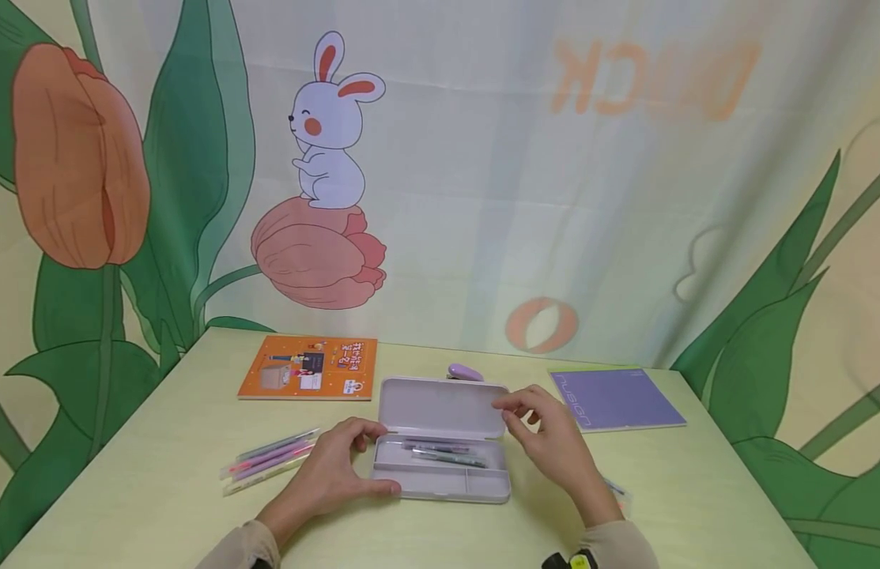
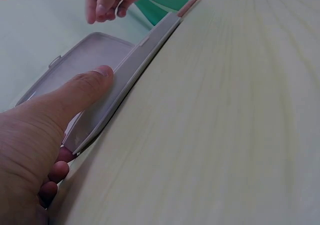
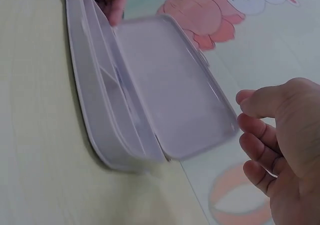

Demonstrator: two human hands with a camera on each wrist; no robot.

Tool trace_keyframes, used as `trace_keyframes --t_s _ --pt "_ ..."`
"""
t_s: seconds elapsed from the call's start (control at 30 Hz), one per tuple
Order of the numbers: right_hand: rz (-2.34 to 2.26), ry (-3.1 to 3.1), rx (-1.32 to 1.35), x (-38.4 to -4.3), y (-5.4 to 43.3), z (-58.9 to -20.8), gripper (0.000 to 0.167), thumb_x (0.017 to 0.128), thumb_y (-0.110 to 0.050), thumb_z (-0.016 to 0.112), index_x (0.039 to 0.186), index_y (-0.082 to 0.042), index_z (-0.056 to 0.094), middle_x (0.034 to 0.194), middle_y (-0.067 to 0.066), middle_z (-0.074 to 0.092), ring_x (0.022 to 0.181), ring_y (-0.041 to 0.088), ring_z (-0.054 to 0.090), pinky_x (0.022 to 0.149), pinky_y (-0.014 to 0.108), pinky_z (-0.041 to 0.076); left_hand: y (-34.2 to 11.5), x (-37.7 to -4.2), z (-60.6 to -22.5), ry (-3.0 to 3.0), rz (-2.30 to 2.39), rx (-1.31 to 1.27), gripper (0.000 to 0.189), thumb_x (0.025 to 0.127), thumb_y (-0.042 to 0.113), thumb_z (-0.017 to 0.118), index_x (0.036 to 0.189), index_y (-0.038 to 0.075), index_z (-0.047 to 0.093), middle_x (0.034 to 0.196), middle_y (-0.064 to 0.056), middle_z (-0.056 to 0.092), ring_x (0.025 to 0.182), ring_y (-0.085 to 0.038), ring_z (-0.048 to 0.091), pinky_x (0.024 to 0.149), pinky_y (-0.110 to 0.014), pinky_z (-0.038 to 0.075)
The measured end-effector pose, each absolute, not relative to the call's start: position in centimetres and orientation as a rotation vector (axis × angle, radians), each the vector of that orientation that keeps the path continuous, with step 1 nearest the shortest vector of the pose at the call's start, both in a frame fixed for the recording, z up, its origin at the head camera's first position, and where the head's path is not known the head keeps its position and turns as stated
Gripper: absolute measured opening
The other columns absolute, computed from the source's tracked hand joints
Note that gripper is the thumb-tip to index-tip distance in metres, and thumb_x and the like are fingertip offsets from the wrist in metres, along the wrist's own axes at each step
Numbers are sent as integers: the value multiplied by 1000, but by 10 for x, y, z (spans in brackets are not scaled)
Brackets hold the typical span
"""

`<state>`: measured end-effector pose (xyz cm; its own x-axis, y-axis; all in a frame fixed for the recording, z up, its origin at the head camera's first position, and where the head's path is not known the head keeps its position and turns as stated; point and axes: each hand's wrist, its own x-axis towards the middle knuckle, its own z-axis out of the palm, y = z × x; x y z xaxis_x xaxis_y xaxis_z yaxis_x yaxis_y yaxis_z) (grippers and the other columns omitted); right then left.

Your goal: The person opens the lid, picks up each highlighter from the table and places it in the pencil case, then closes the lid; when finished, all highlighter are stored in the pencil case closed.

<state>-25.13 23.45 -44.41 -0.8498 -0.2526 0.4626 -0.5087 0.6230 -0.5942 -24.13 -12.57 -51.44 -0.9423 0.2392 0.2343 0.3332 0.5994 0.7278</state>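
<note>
A pale grey pencil case (image 1: 434, 484) lies on the table in front of me, its lid (image 1: 440, 407) raised at the back. A few pens (image 1: 450, 457) rest in its rear compartment; the two front ones have nothing in them. My left hand (image 1: 333, 466) grips the case's left end, thumb on the front wall and fingers behind, as the left wrist view confirms on the case (image 2: 120, 80). At the lid's right edge is my right hand (image 1: 549, 442), fingers loosely bent. In the right wrist view, its fingertips (image 3: 245, 122) are beside the lid corner; I cannot tell whether they touch.
Several coloured pens (image 1: 269, 462) lie left of the case. An orange book (image 1: 307, 367) is at the back left, a purple notebook (image 1: 617, 399) at the back right. Behind the lid sits a small purple object (image 1: 466, 371). A printed curtain (image 1: 447, 197) hangs behind the table.
</note>
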Motion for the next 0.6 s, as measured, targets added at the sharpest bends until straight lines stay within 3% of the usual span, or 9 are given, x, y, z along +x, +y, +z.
trace_keyframes --t_s 0.17,0.6 --pt "1038 -2535 497 -247 267 -442 17 106 -9 77 119 -19 82 104 -5 75 93 10 64 83 30 54 -126 -241 -514 -2701 -1277 -493 86 62 60 107 131 20 74 113 9 67 105 -14 58 93 -33 52" --pt "936 -2629 256 -223 335 -465 20 101 -4 80 119 -13 81 104 -5 76 93 7 65 79 26 54 -125 -241 -515 -2720 -1300 -468 85 63 58 107 131 21 73 114 10 66 106 -14 58 95 -33 52"
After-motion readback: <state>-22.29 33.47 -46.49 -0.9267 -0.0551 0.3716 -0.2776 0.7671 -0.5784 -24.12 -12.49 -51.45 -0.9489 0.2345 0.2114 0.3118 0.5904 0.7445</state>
